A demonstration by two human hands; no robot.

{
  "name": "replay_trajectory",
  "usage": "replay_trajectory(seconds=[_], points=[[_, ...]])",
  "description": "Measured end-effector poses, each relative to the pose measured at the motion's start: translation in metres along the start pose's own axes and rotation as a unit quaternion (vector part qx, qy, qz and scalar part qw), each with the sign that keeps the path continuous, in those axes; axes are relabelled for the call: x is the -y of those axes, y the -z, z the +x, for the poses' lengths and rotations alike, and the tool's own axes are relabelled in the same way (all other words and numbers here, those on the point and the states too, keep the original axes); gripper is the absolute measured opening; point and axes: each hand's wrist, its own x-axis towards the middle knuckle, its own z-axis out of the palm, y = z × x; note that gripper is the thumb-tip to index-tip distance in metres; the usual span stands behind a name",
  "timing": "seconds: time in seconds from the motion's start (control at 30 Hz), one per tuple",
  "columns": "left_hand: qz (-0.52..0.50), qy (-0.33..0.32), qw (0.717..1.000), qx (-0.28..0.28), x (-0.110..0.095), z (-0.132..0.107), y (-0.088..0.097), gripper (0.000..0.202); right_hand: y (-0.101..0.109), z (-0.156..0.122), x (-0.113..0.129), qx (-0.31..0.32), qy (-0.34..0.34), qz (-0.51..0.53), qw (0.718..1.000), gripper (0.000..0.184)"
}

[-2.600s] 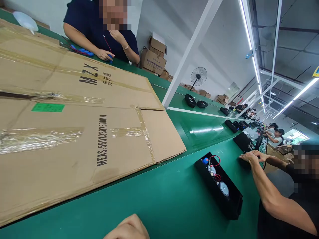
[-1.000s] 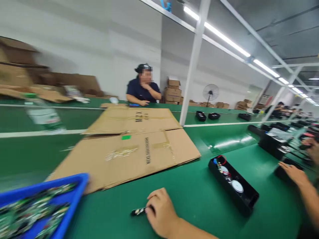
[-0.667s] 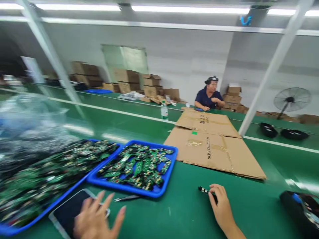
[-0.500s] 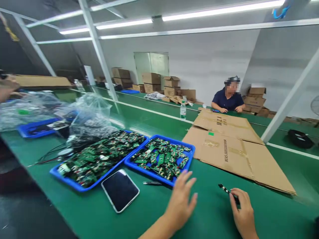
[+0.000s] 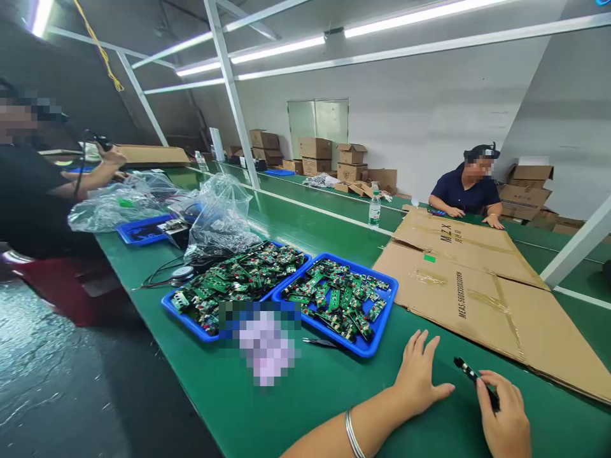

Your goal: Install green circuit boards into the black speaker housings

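My left hand (image 5: 420,375) is open over the green table, fingers spread and nothing in its grasp. It lies just right of the nearer corner of a blue tray (image 5: 390,305) that holds loose green circuit boards (image 5: 334,299). Between the thumb and fingers of my right hand (image 5: 506,413) is a narrow black circuit board (image 5: 468,370) with small light parts on it. The board tilts up toward the far left, and my fingers cover its near end. Pointed tweezers (image 5: 321,343) lie in front of the tray.
A second blue tray (image 5: 191,327), heaped with circuit boards, stands left of the first. Flattened cardboard (image 5: 477,299) covers the right side of the table. Clear plastic bags (image 5: 219,216) lie farther left. One person (image 5: 465,191) sits across; another (image 5: 38,184) is at the left.
The view has turned left, so the table's things appear farther right. My left hand has drawn away from the tray toward my right hand, which keeps its hold on the board.
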Motion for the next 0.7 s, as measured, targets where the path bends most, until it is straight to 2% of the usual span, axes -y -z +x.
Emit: replay_trajectory(seconds=[0.17, 0.4, 0.53, 0.6, 0.67, 0.7], points=[[0.007, 0.016, 1.000, 0.006, -0.003, 0.007, -0.001, 0.098, -0.002, 0.003, 0.002, 0.024, -0.040, 0.036, 0.998, 0.044], [0.037, 0.010, 0.999, 0.018, 0.000, 0.014, 0.000, 0.083, -0.005, 0.008, 0.017, 0.050, -0.051, 0.027, 0.997, 0.012], [0.082, 0.004, 0.997, -0.011, 0.010, 0.014, -0.005, 0.077, -0.001, 0.011, 0.026, 0.014, -0.059, 0.046, 0.997, 0.013], [0.103, -0.029, 0.993, -0.040, 0.022, 0.015, -0.009, 0.075, -0.001, 0.012, 0.027, -0.008, -0.022, 0.058, 0.998, 0.012], [0.116, -0.097, 0.985, -0.080, 0.038, 0.019, -0.014, 0.071, -0.004, 0.013, 0.025, -0.015, 0.048, 0.074, 0.996, 0.008], [0.118, -0.137, 0.980, -0.080, 0.046, 0.022, -0.017, 0.067, -0.007, 0.014, 0.024, -0.015, 0.083, 0.079, 0.993, 0.005]])
